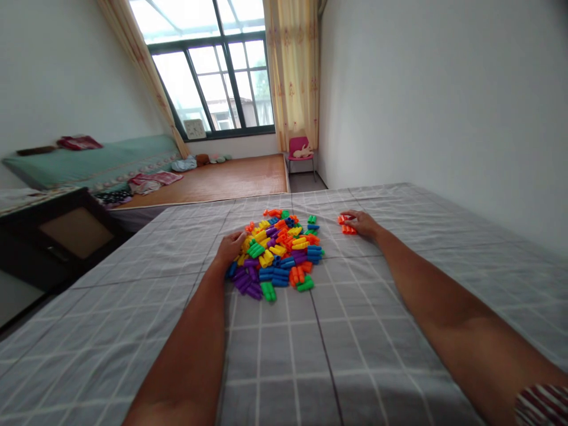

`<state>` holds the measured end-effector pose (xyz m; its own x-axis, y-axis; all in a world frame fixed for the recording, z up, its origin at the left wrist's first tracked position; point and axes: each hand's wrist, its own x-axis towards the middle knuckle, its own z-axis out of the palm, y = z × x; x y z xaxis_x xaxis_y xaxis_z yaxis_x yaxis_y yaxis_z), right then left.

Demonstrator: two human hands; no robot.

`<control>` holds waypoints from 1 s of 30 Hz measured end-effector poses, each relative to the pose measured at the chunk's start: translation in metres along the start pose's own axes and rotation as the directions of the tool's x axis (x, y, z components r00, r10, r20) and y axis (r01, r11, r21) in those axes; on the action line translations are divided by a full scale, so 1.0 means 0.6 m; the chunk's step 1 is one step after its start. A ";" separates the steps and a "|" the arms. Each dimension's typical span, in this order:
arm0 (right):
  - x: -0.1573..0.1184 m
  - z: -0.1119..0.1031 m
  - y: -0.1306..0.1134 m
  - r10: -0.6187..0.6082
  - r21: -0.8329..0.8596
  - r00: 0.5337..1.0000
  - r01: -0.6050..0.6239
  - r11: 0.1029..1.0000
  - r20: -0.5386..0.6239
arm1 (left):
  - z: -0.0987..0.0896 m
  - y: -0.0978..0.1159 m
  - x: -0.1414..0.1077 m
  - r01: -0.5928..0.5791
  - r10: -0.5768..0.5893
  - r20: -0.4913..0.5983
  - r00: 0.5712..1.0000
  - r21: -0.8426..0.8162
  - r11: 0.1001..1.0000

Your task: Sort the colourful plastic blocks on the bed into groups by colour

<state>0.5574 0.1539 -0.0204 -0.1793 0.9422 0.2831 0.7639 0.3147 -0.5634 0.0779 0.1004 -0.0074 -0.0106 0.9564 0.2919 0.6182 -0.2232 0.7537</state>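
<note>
A heap of plastic building blocks in orange, yellow, green, blue and purple lies on the grey checked sheet. They look like short tubes joined side by side. At the heap's left edge rests my left hand, its fingers reaching onto the blocks; nothing shows held in it. My right hand is to the right of the heap, apart from it. Its thumb and fingers are closed around orange blocks on the sheet, and partly cover them.
Beyond the sheet is a low brown platform with crumpled cloths. A dark cabinet stands at the left. A pink chair holding a soft toy is near the curtain. A white wall borders the right.
</note>
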 end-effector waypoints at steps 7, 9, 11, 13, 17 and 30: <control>0.001 -0.028 0.003 0.064 0.163 0.998 -0.064 0.985 0.011 | 0.000 -0.001 0.000 0.015 -0.015 -0.005 1.000 0.030 0.999; -0.003 -0.051 0.004 0.131 0.176 0.990 -0.139 0.975 0.058 | 0.000 0.000 -0.001 0.020 -0.020 -0.004 1.000 0.006 1.000; -0.011 -0.071 0.003 0.193 0.146 0.967 -0.219 0.965 0.169 | 0.000 0.001 -0.001 0.026 -0.026 -0.006 1.000 -0.025 0.999; -0.018 -0.081 0.000 0.207 0.099 0.936 -0.244 0.965 0.286 | 0.000 0.001 -0.001 0.029 -0.029 -0.010 1.000 -0.043 0.999; -0.023 -0.079 -0.004 0.139 0.086 0.910 -0.186 0.979 0.390 | 0.002 0.000 -0.001 0.037 -0.037 -0.018 0.999 -0.030 0.999; -0.023 -0.067 -0.007 0.198 0.081 0.934 -0.232 0.969 0.298 | 0.004 -0.012 0.004 0.024 -0.024 -0.018 1.000 -0.002 1.000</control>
<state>0.5816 0.1350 0.0095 -0.2004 0.9765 -0.0787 0.7317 0.0958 -0.6749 0.0752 0.1047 -0.0137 -0.0395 0.9579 0.2845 0.6160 -0.2008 0.7617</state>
